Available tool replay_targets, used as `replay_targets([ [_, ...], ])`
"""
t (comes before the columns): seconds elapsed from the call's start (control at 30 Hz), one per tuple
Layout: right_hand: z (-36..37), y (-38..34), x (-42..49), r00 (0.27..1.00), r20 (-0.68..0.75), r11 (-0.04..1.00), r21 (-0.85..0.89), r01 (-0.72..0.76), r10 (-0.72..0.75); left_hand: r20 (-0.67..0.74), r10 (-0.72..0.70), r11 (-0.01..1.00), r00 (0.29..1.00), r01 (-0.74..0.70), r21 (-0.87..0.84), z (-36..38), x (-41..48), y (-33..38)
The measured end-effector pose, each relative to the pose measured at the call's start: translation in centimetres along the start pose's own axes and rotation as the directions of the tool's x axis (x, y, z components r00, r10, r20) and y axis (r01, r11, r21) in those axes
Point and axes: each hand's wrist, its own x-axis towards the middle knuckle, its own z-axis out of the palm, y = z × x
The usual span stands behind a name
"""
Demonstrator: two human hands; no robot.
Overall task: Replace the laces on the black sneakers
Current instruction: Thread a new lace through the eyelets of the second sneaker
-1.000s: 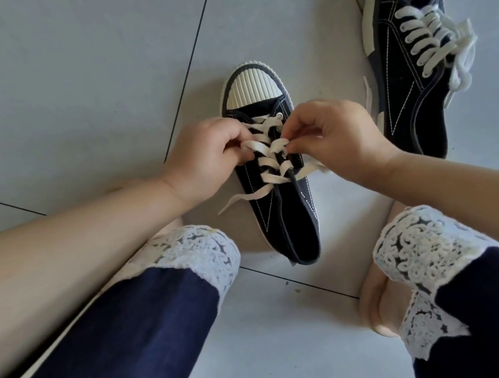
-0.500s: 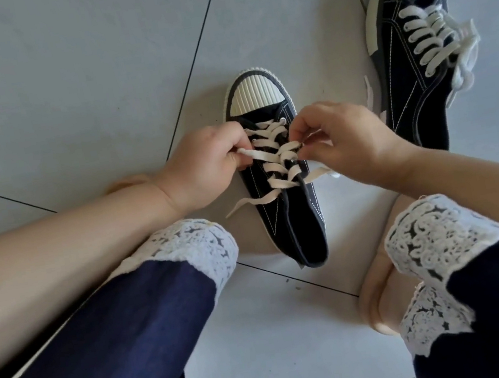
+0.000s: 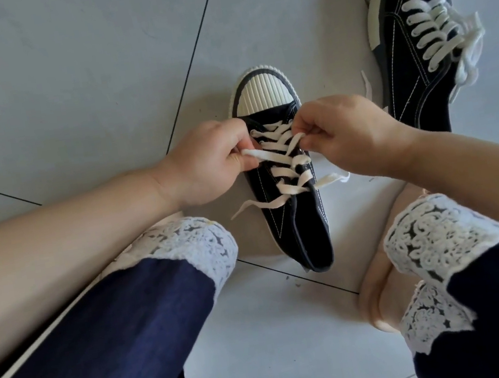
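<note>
Each grip a narrow pinch, the left hand point(image 3: 208, 166) and right hand point(image 3: 354, 136) hold strands of the white lace point(image 3: 290, 187) across the near sneaker point(image 3: 308, 238) on the tiled floor point(image 3: 59, 71), while the second sneaker point(image 3: 409, 72), seemingly fully laced, lies beyond it, rightward.

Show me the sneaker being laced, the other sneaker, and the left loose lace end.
Sneaker being laced point(image 3: 260, 93): head view, ribbed white toe cap.
Other sneaker point(image 3: 403, 73): head view, black canvas side.
Left loose lace end point(image 3: 252, 204): head view, flat strip on the floor.
</note>
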Motion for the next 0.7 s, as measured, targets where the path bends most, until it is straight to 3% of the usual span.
replay_targets([
  [0.1, -0.4, 0.1, 0.3, 0.988, -0.155, 1.0, 0.012, -0.008, 0.01, -0.078, 0.024, 1.0, 0.997, -0.023, 0.012, -0.4, 0.8, 0.2],
  [0.2, -0.3, 0.4, 0.5, 0.976, -0.216, 0.999, 0.034, -0.028, 0.034, -0.122, -0.007, 1.0, 0.992, 0.006, -0.006, 0.0, 1.4, 0.5],
  [0.33, 0.1, 1.0, -0.4, 0.937, -0.275, 0.931, 0.347, -0.112, 0.215, -0.18, -0.164, 0.972, 0.97, 0.128, -0.195, 1.0, 0.8, 0.3],
  [0.47, 1.0, 1.0, -1.5, 0.951, -0.227, 0.923, 0.368, -0.114, 0.208, -0.165, -0.26, 0.943, 0.951, 0.213, -0.257, 2.4, 0.0, 0.3],
  [0.57, 1.2, 0.7, -1.6, 0.954, -0.213, 0.896, 0.433, -0.102, 0.211, -0.154, -0.276, 0.898, 0.949, 0.197, -0.393, 3.1, 0.4, 1.0],
  [0.7, 0.9, 0.7, -1.1, 0.959, -0.204, 0.918, 0.382, -0.107, 0.197, -0.2, -0.238, 0.907, 0.951, 0.143, -0.397, 3.1, 1.3, 1.6],
])
